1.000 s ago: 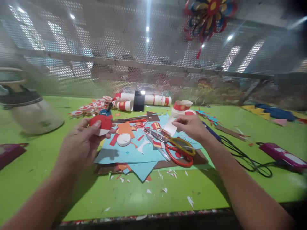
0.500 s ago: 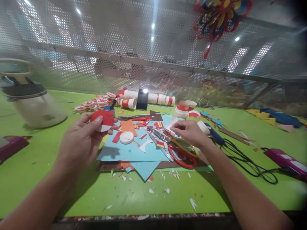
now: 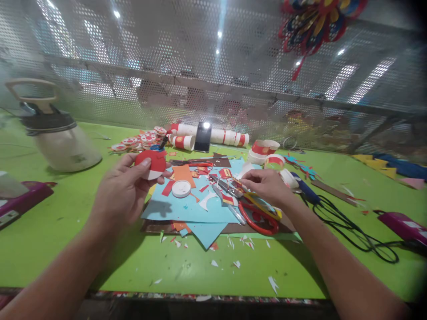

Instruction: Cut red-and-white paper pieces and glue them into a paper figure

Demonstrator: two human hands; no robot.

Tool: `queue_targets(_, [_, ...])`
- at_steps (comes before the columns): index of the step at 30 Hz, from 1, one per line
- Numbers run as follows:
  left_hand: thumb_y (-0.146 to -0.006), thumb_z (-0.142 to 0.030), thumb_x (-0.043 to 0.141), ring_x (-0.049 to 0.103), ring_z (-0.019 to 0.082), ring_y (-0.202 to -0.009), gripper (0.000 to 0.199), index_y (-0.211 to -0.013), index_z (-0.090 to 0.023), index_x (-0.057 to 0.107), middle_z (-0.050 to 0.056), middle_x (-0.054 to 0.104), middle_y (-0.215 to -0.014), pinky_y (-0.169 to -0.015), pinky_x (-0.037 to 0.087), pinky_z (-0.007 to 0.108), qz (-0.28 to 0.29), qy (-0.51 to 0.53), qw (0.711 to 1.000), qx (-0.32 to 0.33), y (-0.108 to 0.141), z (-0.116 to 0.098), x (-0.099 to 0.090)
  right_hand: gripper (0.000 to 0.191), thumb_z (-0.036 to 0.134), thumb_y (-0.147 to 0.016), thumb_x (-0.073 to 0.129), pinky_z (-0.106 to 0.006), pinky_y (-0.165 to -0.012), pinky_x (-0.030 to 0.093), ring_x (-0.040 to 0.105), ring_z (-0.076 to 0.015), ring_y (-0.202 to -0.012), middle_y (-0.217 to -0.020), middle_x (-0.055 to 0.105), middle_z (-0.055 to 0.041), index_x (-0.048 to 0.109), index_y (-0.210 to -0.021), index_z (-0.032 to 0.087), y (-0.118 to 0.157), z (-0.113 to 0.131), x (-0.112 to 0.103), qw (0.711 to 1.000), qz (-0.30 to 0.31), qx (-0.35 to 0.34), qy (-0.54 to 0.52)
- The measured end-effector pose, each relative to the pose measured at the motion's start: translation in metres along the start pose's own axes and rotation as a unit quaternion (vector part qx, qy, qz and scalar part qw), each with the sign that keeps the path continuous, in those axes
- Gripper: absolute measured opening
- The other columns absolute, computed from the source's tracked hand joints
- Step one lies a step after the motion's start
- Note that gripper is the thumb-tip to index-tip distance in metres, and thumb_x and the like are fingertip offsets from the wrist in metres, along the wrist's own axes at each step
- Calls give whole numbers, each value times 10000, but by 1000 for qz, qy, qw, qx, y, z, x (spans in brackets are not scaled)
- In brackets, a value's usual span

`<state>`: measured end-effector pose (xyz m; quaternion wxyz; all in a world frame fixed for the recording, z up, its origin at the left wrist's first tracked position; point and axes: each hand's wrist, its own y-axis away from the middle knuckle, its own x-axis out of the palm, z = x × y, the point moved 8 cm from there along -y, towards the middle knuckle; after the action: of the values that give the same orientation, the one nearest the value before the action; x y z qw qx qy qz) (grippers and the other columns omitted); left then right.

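Observation:
My left hand (image 3: 122, 191) grips a rounded red and white paper piece (image 3: 151, 163), thumb on its face and fingers behind. Over the scrap pile, my right hand (image 3: 263, 183) is closed in a pinch; a small scrap lies at the fingertips, but what they hold is hard to make out. Just below that hand lie red and yellow handled scissors (image 3: 258, 218). Light-blue paper sheets (image 3: 196, 213) spread between the hands, bearing a white round lid (image 3: 181, 189), orange paper (image 3: 183, 174) and red and white cuttings (image 3: 207, 201).
Behind the sheets are a phone (image 3: 203, 138), white and red paper cup pieces (image 3: 263, 149) and decorated discs (image 3: 147, 138). A spray bottle (image 3: 65, 144) stands at left. A blue-handled tool (image 3: 306, 189) with black cable lies right, near a purple power strip (image 3: 405, 226).
The whole view has shifted slightly to the right with the camera. Both hands keep nearly the same pose; the red and white piece is tilted a little differently.

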<state>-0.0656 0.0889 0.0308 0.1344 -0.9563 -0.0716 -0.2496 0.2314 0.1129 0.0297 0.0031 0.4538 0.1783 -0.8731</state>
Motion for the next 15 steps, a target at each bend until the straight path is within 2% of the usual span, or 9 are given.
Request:
queue_targets(4, [-774, -19, 581, 656, 126, -542, 112, -775, -132, 584, 8, 664, -628, -499, 524, 184, 9, 15, 1000, 9, -1, 2, -1, 212, 258, -795, 577, -262, -499, 400, 558, -154, -542, -598, 675, -35, 712, -671, 152, 2, 8, 6, 1000, 11, -15, 9])
queue_targets(7, [-789, -19, 566, 660, 128, -539, 119, -783, -137, 576, -2, 660, -612, -523, 533, 197, 20, 14, 1000, -8, 1, 6, 1, 183, 199, -824, 576, -258, -527, 430, 584, -150, -571, -637, 693, -33, 713, -713, 151, -4, 34, 22, 997, 47, -50, 32])
queue_targets(10, [-787, -30, 572, 666, 132, -565, 111, -798, -141, 571, 5, 672, -632, -533, 533, 203, 27, 14, 999, -27, 2, 10, 3, 125, 159, -840, 613, -267, -659, 479, 625, -147, -701, -758, 713, -37, 701, -751, 160, -17, 76, 53, 984, 107, -114, 81])
queue_targets(12, [-787, -44, 574, 666, 129, -577, 100, -806, -142, 567, 25, 691, -669, -529, 523, 199, 20, 12, 999, -26, 1, 9, 1, 123, 233, -898, 596, -330, -726, 517, 645, -154, -774, -852, 695, -20, 670, -843, 152, -28, 100, 79, 969, 158, -144, 128])
queue_targets(15, [-796, -74, 567, 680, 145, -596, 82, -800, -153, 546, 33, 693, -665, -535, 511, 209, 7, 9, 1000, -18, 0, 6, -1, 199, 297, -928, 574, -383, -770, 541, 652, -185, -885, -1060, 660, -55, 627, -1058, 156, -41, 117, 115, 943, 211, -146, 210])
